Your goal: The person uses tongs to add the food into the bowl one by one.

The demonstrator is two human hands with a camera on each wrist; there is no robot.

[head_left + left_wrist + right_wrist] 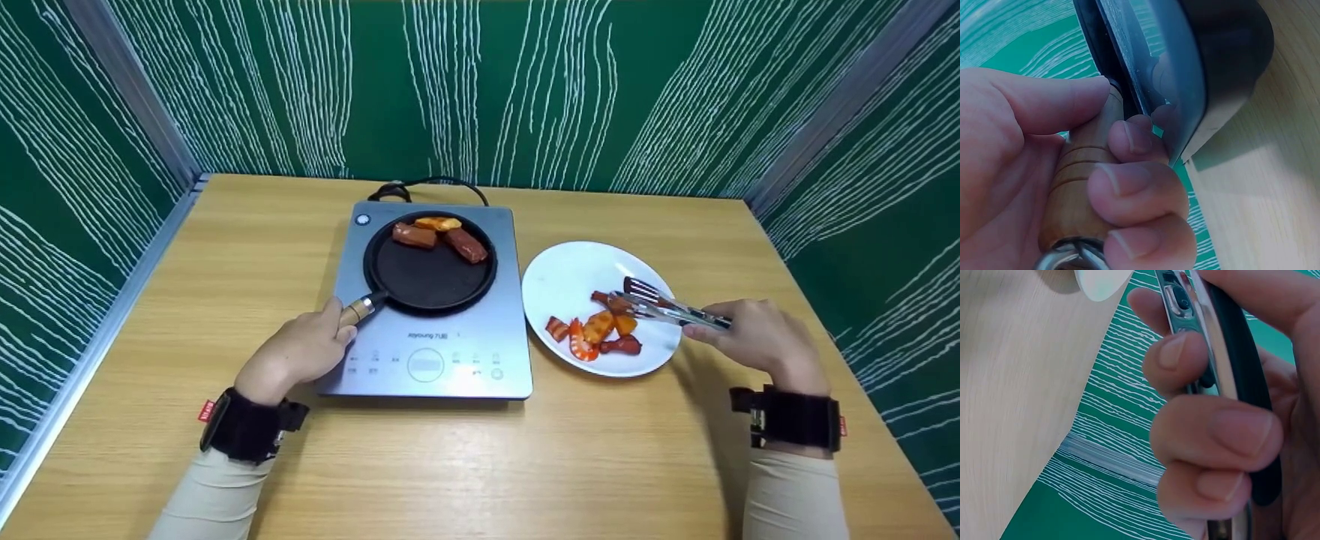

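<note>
My left hand point(304, 349) grips the wooden handle point(1081, 174) of a black frying pan point(435, 281), thumb along its top and fingers curled below. The pan sits on a silver induction cooker point(480, 337). Two brown meat pieces point(414, 235) and a yellow piece point(438, 223) lie at the pan's far side. My right hand point(765, 334) holds metal tongs point(679, 311) with dark grips. Their tips are over a white plate point(555, 274), by a reddish-brown piece point(609, 301); whether they touch it I cannot tell. Also on the plate are a shrimp point(583, 343), a striped meat piece point(557, 328) and several orange or brown pieces.
The cooker and plate stand side by side on a wooden table point(420, 465). A black power cord point(442, 180) loops behind the cooker. Green panels with white lines point(525, 90) enclose the table at the back and sides.
</note>
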